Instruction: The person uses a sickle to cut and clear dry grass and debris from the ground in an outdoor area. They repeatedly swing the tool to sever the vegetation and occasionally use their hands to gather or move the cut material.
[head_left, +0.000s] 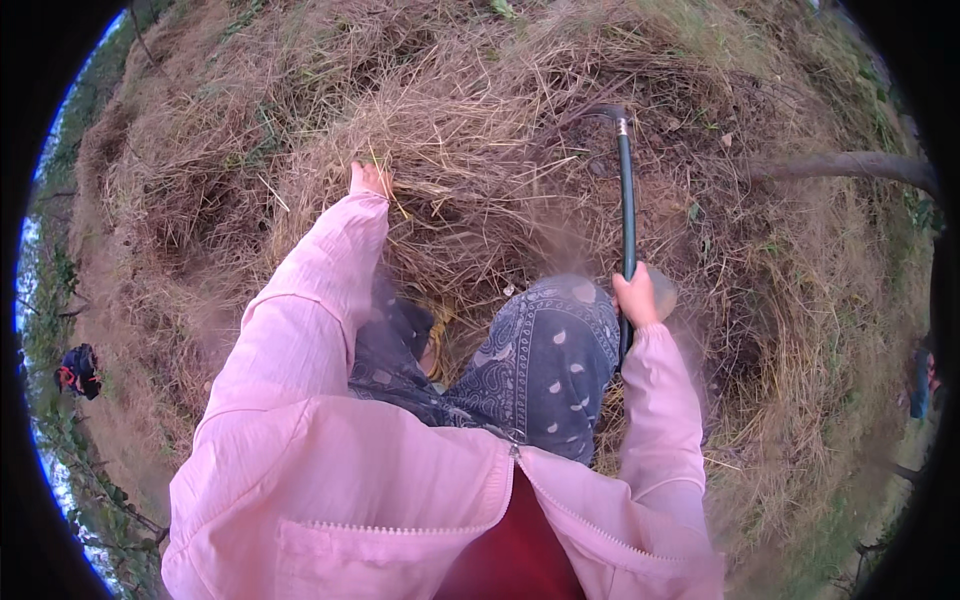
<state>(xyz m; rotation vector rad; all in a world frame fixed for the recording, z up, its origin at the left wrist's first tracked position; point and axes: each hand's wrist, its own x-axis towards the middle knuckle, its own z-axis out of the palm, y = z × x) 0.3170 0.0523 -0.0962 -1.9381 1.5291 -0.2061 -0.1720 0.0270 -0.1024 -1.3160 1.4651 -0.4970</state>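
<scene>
My left hand (370, 180) reaches out into a heap of dry grass (450, 150); stalks partly cover its fingers, so their grip is unclear. In my right hand (637, 296) is the dark green handle of a sickle (627, 195), held beside my right knee. The handle points away from me to a metal collar and a dark curved blade (600, 111). That blade points left, its tip lost among the dry stalks near bare brown soil (660, 195). A pale round shape behind my right hand is too blurred to name.
A bare branch or trunk (847, 166) juts in from the right. My bent knees (555, 345) are close to the heap. A dark and red bundle (79, 371) lies far left, and a small blue object (920, 382) is at the right rim. Green shrubs (60, 465) line the left.
</scene>
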